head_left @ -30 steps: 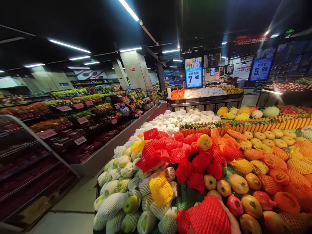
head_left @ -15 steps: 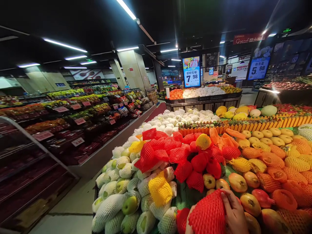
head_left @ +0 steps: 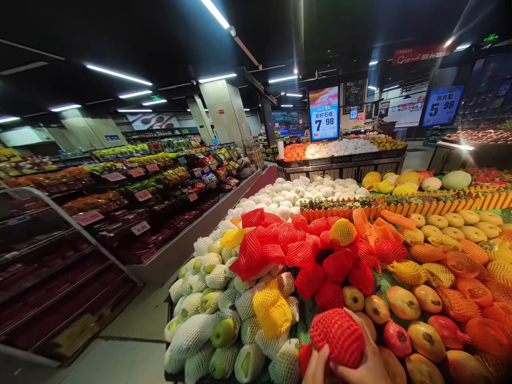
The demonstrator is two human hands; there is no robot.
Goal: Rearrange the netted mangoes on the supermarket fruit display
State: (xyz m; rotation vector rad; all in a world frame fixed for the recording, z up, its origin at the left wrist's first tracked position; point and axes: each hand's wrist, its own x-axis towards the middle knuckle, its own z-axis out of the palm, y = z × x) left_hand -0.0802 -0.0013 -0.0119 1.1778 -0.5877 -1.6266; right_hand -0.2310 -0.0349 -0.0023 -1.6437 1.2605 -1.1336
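At the bottom edge, both my hands hold one fruit wrapped in red foam net [head_left: 338,337]. My right hand [head_left: 366,362] wraps its right side, fingers up along the net. My left hand [head_left: 316,367] supports it from below left. The fruit hangs just above the front of the fruit display [head_left: 304,320]. Bare pomegranates [head_left: 402,302] lie right beside it, a pile of red-netted fruit [head_left: 308,250] lies behind it, and a yellow net [head_left: 272,309] lies to its left. My wrists are out of frame.
White-netted green pears [head_left: 208,298] fill the display's left corner, orange-netted fruit [head_left: 472,288] the right. An orange divider fence [head_left: 400,208] crosses behind. An aisle floor [head_left: 132,341] runs left, with snack shelves [head_left: 100,213] beyond. Price signs [head_left: 324,113] hang over a far stand.
My right hand came up over the red-netted fruit and closed round its side. The left hand appeared under it. The fruit moved slightly up and away from me.
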